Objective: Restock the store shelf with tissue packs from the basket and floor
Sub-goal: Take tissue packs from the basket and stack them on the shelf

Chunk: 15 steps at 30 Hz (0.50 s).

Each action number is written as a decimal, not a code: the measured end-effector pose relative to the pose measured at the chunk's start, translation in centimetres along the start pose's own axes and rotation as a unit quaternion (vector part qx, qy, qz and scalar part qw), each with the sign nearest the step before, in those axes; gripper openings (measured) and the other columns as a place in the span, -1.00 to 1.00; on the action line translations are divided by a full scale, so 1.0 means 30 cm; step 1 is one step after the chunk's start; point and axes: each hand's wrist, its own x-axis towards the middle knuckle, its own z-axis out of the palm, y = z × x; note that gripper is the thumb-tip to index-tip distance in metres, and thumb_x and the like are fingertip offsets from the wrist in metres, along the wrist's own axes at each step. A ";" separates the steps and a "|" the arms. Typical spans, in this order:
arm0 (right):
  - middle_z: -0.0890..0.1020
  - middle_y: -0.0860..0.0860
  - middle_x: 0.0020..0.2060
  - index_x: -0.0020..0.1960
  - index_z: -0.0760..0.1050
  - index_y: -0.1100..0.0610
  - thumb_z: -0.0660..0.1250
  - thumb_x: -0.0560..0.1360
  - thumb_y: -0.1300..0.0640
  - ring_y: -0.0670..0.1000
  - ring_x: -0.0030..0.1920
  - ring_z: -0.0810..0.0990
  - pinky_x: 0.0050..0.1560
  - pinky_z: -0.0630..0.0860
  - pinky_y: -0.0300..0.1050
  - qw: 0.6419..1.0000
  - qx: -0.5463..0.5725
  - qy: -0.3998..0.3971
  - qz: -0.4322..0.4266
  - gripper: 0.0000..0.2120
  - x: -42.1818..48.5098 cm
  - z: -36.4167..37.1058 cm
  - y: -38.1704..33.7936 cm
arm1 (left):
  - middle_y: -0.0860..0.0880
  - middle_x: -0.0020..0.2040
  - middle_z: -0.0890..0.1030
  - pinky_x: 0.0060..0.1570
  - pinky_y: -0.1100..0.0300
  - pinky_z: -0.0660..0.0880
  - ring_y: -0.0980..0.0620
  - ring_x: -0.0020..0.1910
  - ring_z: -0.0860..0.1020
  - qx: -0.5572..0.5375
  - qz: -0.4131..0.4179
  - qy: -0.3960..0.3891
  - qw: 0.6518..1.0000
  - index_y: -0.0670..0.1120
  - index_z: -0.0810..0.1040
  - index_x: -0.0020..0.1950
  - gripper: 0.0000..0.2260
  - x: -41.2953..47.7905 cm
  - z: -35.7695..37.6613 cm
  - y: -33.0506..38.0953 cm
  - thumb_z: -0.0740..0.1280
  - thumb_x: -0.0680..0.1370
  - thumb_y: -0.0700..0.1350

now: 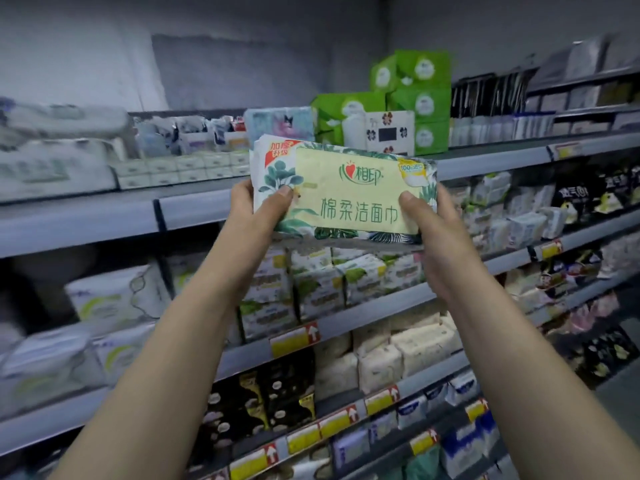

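In the head camera view, two bare arms reached up toward the store shelf [194, 206]. Both hands held one tissue pack [346, 195], which was yellow-green with leaf pictures and green writing. The left hand [256, 209] gripped the left end, with its thumb on the front. The right hand [436, 230] gripped the right end, also with its thumb on the front. The hands were apart, one at each end. The pack was up in the air in front of the top shelf's edge, tilted a little. Green boxes [415, 95] stood stacked on the top shelf behind it, beside a white box [389, 133] with dark flowers. The lower shelves had more packs and yellow price tags [294, 339].
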 end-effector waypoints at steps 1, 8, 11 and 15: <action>0.32 -0.08 0.48 0.53 0.16 -0.13 0.44 0.30 -0.21 0.04 0.43 0.37 0.33 0.33 0.06 1.000 0.004 -0.009 -0.002 -0.12 0.000 0.043 -0.009 | 0.02 0.21 0.57 0.06 0.05 0.54 0.06 0.10 0.62 0.009 0.006 0.006 1.000 0.01 0.27 0.39 -0.53 -0.004 -0.042 0.012 0.30 0.55 0.13; 0.35 -0.14 0.44 0.55 0.06 -0.14 0.40 0.50 -0.04 -0.06 0.41 0.35 0.24 0.28 -0.14 0.997 -0.011 -0.065 -0.033 -0.26 0.013 0.333 -0.029 | 0.04 0.33 0.38 0.34 -0.08 0.37 0.03 0.31 0.43 0.155 0.060 0.109 0.980 0.18 0.34 0.31 -0.41 -0.019 -0.319 0.105 0.27 0.35 0.36; 0.47 -0.21 0.33 0.51 0.16 -0.08 0.40 0.51 0.00 -0.13 0.29 0.46 0.22 0.42 -0.18 0.995 -0.022 -0.068 -0.071 -0.34 0.025 0.451 -0.040 | 0.03 0.31 0.39 0.35 -0.05 0.36 0.06 0.29 0.44 0.196 0.086 0.121 0.969 0.15 0.34 0.35 -0.47 -0.019 -0.415 0.131 0.28 0.43 0.29; 0.39 -0.11 0.42 0.54 0.13 -0.05 0.43 0.45 -0.07 -0.04 0.38 0.40 0.40 0.36 0.03 0.991 -0.045 -0.055 -0.111 -0.23 0.064 0.615 -0.048 | 0.04 0.26 0.51 0.29 -0.02 0.44 0.08 0.23 0.52 0.212 0.100 0.119 0.965 0.24 0.42 0.25 -0.59 0.021 -0.551 0.135 0.29 0.43 0.28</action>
